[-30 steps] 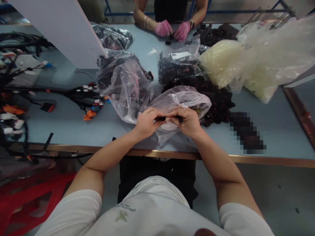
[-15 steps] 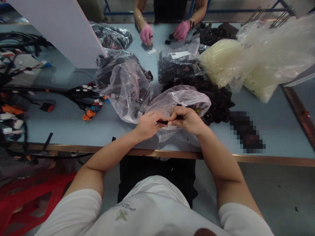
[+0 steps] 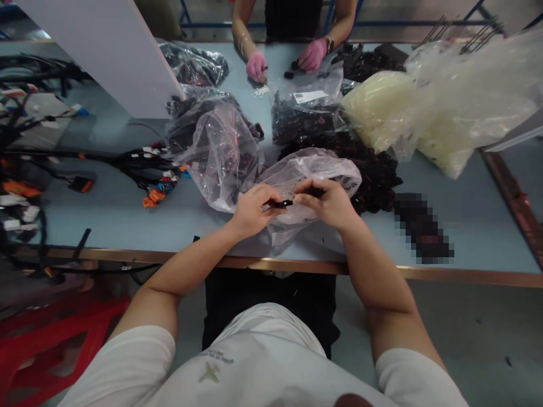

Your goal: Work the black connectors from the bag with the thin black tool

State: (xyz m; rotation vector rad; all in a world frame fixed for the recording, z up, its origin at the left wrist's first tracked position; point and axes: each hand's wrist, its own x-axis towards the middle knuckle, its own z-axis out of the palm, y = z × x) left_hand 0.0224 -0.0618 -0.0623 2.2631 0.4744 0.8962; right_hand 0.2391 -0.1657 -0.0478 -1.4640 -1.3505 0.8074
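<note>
"One question: what am I holding?"

"Going left to right, my left hand (image 3: 252, 212) pinches a black connector (image 3: 280, 203) lying crosswise, long axis sideways. My right hand (image 3: 328, 203), just apart, pinches a dark piece (image 3: 316, 192)."

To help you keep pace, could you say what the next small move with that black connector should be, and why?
Probably bring the black connector in your left hand toward the dark piece in your right hand: the hands face each other, close together above the clear plastic bag.
</note>
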